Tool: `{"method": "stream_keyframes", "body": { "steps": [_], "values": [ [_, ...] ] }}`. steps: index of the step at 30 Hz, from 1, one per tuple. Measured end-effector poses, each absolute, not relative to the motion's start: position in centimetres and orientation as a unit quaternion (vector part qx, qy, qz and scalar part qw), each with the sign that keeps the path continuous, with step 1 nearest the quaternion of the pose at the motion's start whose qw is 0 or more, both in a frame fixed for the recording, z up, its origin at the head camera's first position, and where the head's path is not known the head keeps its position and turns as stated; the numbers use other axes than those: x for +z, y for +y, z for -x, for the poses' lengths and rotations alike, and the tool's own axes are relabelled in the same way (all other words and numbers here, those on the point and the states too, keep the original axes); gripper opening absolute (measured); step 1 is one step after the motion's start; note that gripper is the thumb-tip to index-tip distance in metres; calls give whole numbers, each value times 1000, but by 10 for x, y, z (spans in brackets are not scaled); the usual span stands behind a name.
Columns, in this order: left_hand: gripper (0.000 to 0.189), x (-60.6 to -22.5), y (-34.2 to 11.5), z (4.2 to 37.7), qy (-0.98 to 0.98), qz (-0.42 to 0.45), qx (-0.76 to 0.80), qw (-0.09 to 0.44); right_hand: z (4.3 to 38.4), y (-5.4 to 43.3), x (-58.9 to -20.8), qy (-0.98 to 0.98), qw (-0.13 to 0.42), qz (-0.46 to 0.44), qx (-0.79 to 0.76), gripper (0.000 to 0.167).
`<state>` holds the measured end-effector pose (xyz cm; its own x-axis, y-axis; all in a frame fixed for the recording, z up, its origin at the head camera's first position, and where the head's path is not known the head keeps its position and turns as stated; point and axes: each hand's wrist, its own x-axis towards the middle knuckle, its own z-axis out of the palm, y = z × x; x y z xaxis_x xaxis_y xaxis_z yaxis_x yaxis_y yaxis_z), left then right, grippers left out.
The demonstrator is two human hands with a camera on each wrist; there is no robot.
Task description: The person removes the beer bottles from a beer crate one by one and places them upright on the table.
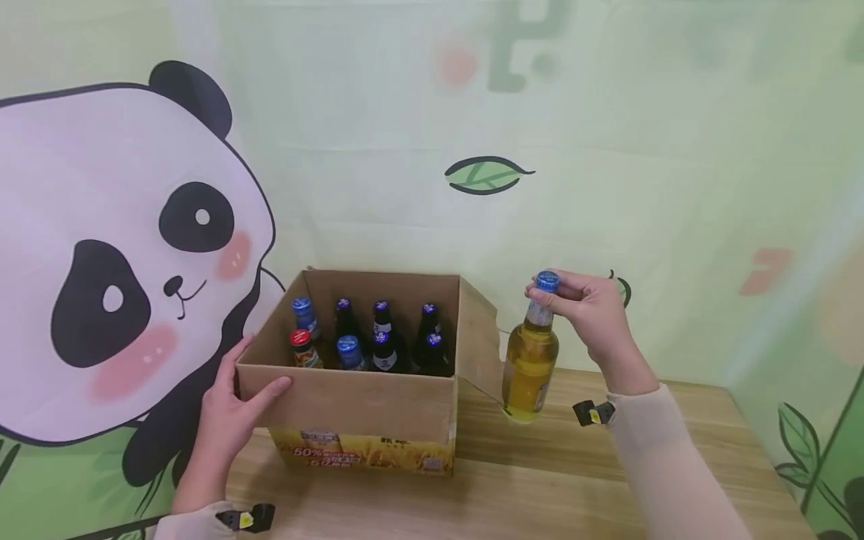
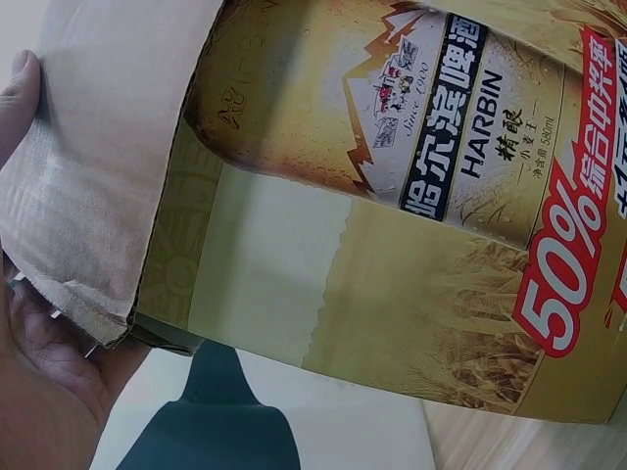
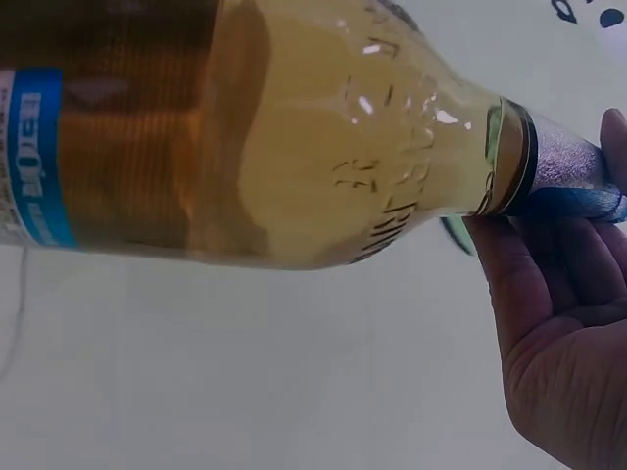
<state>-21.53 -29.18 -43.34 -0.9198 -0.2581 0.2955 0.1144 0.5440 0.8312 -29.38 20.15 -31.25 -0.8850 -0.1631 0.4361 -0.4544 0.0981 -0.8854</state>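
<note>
My right hand (image 1: 597, 315) pinches a beer bottle (image 1: 529, 364) by its silver neck, just below the blue cap. The bottle is of clear glass with amber liquid and leans slightly, beside the right flap of the box; whether its base touches the table cannot be told. In the right wrist view, the bottle (image 3: 333, 147) shows a blue-and-white label edge and raised lettering. My left hand (image 1: 229, 412) grips the front left corner of an open cardboard box (image 1: 351, 401), thumb over the folded-out front flap. Inside stand several bottles, including a red-capped bottle (image 1: 304, 349) and a blue-capped bottle (image 1: 349, 352).
The box stands on a wooden table (image 1: 540, 480). Its right flap (image 1: 481, 337) sticks outward. Behind the table hangs a pale green backdrop (image 1: 364, 187) with a large printed panda (image 1: 135, 247). Dark-glass bottles (image 1: 383, 349) fill the box's middle and right.
</note>
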Motion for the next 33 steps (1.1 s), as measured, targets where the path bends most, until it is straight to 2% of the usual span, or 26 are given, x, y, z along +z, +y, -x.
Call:
{"method": "stream_keyframes", "body": {
  "steps": [11, 19, 27, 33],
  "values": [
    [93, -433, -291, 215, -860, -40, -471, 194, 323, 208, -363, -739, 102, -182, 641, 42],
    [93, -436, -289, 215, -859, -39, -471, 196, 337, 214, -394, -767, 129, -131, 615, 48],
    [92, -436, -291, 214, -857, -43, -471, 203, 345, 216, -409, -768, 146, -121, 611, 49],
    [92, -436, -292, 213, -858, -41, -469, 205, 349, 213, -410, -769, 139, -131, 610, 51]
  ]
}}
